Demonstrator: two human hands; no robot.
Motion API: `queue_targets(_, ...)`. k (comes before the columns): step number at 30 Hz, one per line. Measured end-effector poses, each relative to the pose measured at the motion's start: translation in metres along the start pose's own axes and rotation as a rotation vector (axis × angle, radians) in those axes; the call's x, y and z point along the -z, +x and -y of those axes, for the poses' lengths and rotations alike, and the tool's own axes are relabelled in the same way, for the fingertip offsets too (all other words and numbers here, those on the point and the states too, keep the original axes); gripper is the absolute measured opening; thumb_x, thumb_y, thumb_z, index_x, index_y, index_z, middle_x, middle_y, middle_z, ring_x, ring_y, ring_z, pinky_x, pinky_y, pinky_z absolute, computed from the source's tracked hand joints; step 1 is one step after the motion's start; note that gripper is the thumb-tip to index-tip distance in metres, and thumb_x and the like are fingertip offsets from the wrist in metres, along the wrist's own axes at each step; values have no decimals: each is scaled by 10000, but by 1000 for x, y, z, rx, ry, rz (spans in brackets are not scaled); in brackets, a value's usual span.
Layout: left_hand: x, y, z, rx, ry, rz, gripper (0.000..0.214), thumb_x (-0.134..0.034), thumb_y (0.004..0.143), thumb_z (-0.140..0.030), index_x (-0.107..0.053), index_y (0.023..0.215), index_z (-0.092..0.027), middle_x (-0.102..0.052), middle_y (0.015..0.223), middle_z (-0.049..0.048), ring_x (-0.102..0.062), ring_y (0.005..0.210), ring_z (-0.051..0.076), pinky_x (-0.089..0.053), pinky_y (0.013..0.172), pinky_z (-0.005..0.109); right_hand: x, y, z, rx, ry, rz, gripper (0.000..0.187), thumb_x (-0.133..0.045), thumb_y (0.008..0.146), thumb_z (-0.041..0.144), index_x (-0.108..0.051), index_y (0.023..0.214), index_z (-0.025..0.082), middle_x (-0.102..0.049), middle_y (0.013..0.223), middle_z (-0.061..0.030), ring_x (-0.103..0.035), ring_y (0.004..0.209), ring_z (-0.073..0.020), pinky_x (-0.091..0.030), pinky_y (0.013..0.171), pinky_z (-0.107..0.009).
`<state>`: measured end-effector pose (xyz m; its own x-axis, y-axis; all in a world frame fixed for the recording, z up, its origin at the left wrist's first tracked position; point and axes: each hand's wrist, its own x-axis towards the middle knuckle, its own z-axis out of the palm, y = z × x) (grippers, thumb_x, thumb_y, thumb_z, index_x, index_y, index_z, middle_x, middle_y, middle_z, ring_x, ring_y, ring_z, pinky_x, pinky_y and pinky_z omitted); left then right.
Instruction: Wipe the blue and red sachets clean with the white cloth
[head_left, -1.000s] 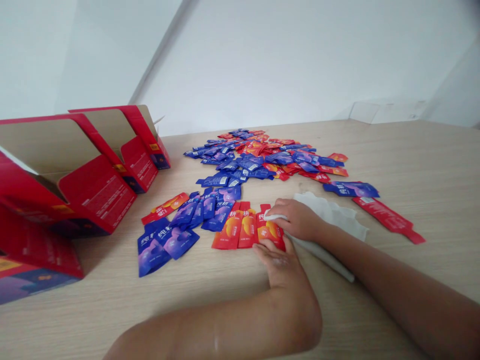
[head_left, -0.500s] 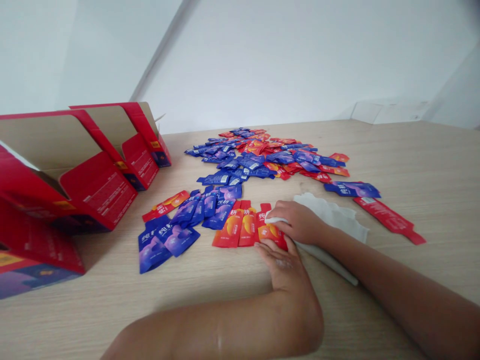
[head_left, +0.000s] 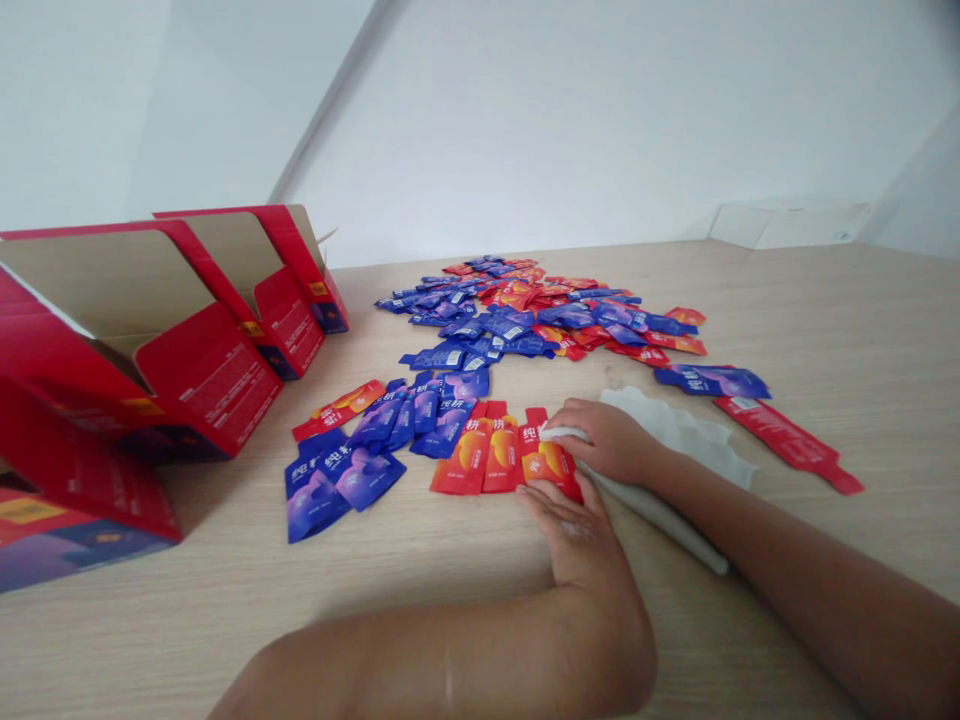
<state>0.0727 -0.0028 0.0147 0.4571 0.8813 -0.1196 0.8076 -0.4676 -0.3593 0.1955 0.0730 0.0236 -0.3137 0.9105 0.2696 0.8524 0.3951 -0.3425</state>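
In the head view, my right hand point(head_left: 611, 442) is closed on a white cloth point(head_left: 679, 430), a fold of it sticking out under the fingers. This fold touches the right side of a red sachet point(head_left: 541, 462) with an orange fruit picture. My left hand point(head_left: 566, 525) lies at that sachet's lower edge, fingers stretched out and flat, the tips pressing on it. Two more red sachets point(head_left: 501, 458) lie beside it on the left, face up in a row. Part of the cloth spreads over the table under my right wrist.
Red open boxes point(head_left: 214, 385) stand along the left. Blue sachets point(head_left: 367, 475) and a red one lie between them and the row. Farther back is a mixed pile of sachets point(head_left: 517, 320). A blue and a red sachet point(head_left: 787, 440) lie at right. A wall bounds the table point(head_left: 862, 330).
The whole view has shifted slightly, so everything sits a little farther right. My right hand with the cloth has slid slightly right on the sachet. My left hand stays at its lower edge.
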Motion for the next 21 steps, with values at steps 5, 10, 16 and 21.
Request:
queue_targets(5,0,1,-1,27,-12,-1,545,-278,870,-253,-234,1396,-121,-506,1272,236,-470,1154,370,-318,989,559,-2,1,-4,0,5,-10,214,-495,803,184,-640,959,168,-626,911,-68,-570,831,-188,-419,756,-295)
queue_targets(10,-1,0,0,31,-77,-25,547,-291,863,-224,-233,1392,-94,-485,1288,245,-451,1176,363,-294,1010,557,-1,0,-2,-4,-4,-9,212,-491,811,196,-637,962,166,-623,911,-69,-569,830,-188,-417,757,-294)
queue_targets(16,-1,-2,-1,1,-3,-49,537,-319,859,-199,-261,1375,-64,-492,1252,291,-478,1141,382,-332,971,576,-1,0,-3,3,3,-14,213,-490,812,191,-638,962,164,-629,919,-72,-570,837,-188,-416,762,-293)
queue_targets(21,2,-3,-2,12,55,-63,541,-368,850,-197,-274,1369,-76,-496,1240,302,-492,1131,367,-323,961,596,-1,0,-2,5,5,-12,215,-492,809,187,-641,962,163,-630,928,-75,-572,853,-192,-414,775,-298)
